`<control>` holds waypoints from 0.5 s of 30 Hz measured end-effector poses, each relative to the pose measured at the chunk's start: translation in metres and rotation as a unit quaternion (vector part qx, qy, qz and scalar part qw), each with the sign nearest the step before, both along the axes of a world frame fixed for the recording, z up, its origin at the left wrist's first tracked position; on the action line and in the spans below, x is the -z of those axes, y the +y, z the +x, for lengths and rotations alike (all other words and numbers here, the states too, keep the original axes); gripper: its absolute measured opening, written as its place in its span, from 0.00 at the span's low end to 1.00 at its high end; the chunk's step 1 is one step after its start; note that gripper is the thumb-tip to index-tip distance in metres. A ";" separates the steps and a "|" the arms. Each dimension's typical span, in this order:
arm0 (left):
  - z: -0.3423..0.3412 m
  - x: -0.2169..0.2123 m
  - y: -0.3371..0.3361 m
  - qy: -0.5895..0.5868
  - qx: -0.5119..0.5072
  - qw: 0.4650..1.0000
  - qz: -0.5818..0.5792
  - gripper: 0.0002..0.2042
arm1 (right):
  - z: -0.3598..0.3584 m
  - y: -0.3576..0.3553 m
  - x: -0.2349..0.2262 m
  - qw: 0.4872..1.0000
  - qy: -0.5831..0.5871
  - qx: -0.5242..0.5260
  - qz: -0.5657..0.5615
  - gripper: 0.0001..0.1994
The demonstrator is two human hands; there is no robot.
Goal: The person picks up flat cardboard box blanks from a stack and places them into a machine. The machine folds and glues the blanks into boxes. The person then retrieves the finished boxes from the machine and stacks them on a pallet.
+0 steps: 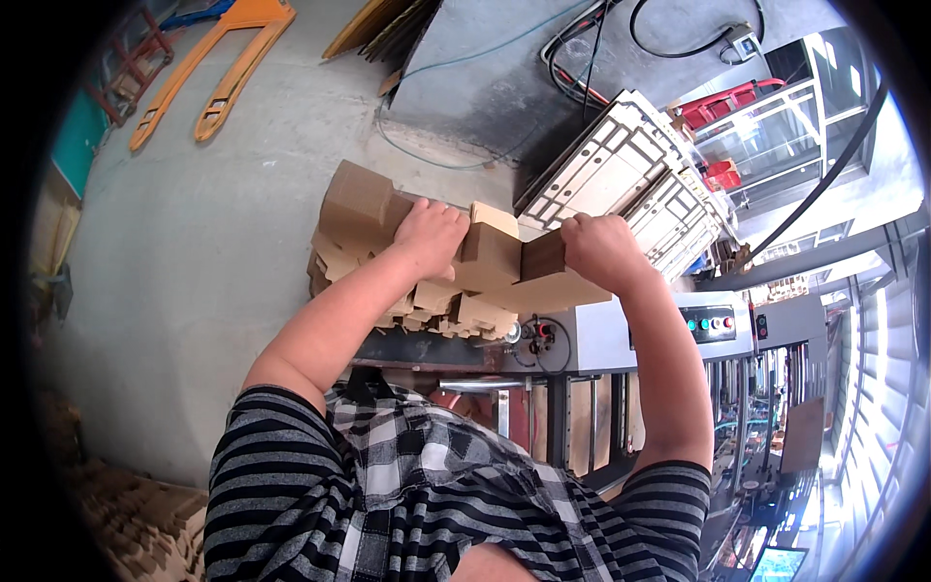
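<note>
A folded brown cardboard piece (491, 260) with several bent flaps stretches between my hands above a heap. My left hand (432, 236) is closed over its left part, fingers curled over the far edge. At the right end, my right hand (601, 252) pinches the raised edge of the same cardboard. Just left of my left hand stands another brown cardboard panel (355, 206); I cannot tell whether it joins the held piece. Below lies a heap of cut cardboard pieces (480, 315) with ragged edges, partly hidden by my left forearm.
Right of the heap stands a grey machine with a button panel (710, 323). Beyond my right hand lean white boards with dark lines (613, 155). An orange pallet jack (233, 68) stands on the floor at far left. More cardboard (145, 519) is stacked at lower left.
</note>
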State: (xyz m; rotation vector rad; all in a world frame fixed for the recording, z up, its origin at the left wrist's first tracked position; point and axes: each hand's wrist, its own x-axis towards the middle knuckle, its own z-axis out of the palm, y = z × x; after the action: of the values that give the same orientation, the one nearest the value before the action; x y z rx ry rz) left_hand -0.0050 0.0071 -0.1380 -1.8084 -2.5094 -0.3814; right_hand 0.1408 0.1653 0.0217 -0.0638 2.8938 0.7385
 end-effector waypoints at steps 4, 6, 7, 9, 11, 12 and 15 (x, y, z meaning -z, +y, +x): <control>0.001 -0.001 0.001 -0.014 0.001 1.000 -0.009 0.36 | 0.024 -0.013 -0.012 0.989 0.034 0.061 -0.131 0.03; -0.001 0.000 -0.001 -0.022 -0.002 1.000 -0.013 0.37 | 0.035 -0.024 -0.020 0.978 -0.052 0.125 -0.156 0.04; -0.002 0.000 -0.002 -0.022 -0.002 1.000 -0.010 0.37 | 0.043 -0.029 -0.022 0.973 -0.100 0.140 -0.153 0.04; -0.003 0.000 -0.002 -0.022 -0.001 1.000 -0.010 0.37 | 0.049 -0.041 -0.027 0.947 -0.179 0.221 -0.152 0.06; -0.004 -0.002 -0.003 -0.023 -0.003 1.000 -0.015 0.37 | 0.050 -0.033 -0.028 0.953 -0.130 0.231 -0.150 0.07; -0.003 -0.001 -0.002 -0.023 -0.002 1.000 -0.014 0.37 | 0.051 -0.028 -0.029 0.954 -0.105 0.238 -0.149 0.07; -0.002 -0.001 0.001 -0.024 0.002 1.000 -0.016 0.37 | 0.028 -0.013 -0.023 0.928 0.103 0.250 -0.258 0.07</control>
State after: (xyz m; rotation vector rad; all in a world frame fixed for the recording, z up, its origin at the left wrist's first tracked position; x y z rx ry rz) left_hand -0.0070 0.0076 -0.1369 -1.8391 -2.5581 -0.3925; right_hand 0.1691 0.1526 0.0448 0.7016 3.0015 -0.1152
